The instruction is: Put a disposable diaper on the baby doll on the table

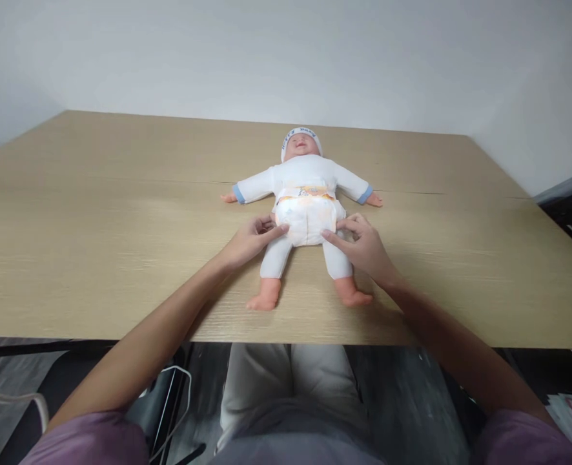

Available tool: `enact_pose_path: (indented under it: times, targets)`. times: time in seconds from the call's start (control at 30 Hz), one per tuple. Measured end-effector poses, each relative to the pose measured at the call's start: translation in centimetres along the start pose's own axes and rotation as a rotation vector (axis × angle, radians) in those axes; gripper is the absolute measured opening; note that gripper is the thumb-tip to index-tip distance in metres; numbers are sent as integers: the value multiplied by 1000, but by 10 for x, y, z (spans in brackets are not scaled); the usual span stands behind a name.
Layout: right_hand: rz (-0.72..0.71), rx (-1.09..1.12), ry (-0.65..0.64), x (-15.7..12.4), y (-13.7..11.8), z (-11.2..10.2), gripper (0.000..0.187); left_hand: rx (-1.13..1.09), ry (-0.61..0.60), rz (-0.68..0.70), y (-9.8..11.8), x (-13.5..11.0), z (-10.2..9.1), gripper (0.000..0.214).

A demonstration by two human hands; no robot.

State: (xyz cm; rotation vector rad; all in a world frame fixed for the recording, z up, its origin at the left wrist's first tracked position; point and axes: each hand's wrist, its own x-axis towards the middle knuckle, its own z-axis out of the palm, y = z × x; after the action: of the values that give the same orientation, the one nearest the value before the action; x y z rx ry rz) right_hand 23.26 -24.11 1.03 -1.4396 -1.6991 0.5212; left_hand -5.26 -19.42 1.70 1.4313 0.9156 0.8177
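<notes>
A baby doll in a white suit with blue cuffs and a white printed cap lies on its back, arms spread, feet toward me. Around its hips is a white diaper with an orange-edged printed waistband. My left hand pinches the diaper's edge by the leg on the left, thumb on the front and fingers curled at the side. On the other side my right hand grips the matching leg edge between thumb and fingers. The fingertips are partly hidden at the doll's sides.
The doll lies on a light wooden table with a seam across it, against a pale wall. Below the front edge a white cable hangs at the left. Dark objects stand beyond the table's right edge.
</notes>
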Motion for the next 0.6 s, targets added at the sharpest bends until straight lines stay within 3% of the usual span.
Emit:
enact_pose_path:
  times: [0.1, 0.2, 0.33, 0.4, 0.5, 0.6]
  targets:
    - [-40, -8, -13, -13, 0, -2, 33, -54, -1, -20, -1, -3, 0, 49]
    - [-147, -190, 58, -33, 6, -12, 30, -37, 90, -18, 0, -15, -4, 55]
    - [-265, -477, 147, -33, 35, -30, 35, 274, 235, 121, -2, -22, -20, 49]
    - [-279, -549, 165, -9, 53, -33, 41, 521, 319, 254, -8, -8, -31, 47]
    - [-231, -626, 199, 48, 75, -25, 61, 864, 451, 404, -22, 38, -51, 53]
    - [-185, -660, 184, 101, 87, -10, 65, 1021, 429, 423, -36, 91, -73, 60]
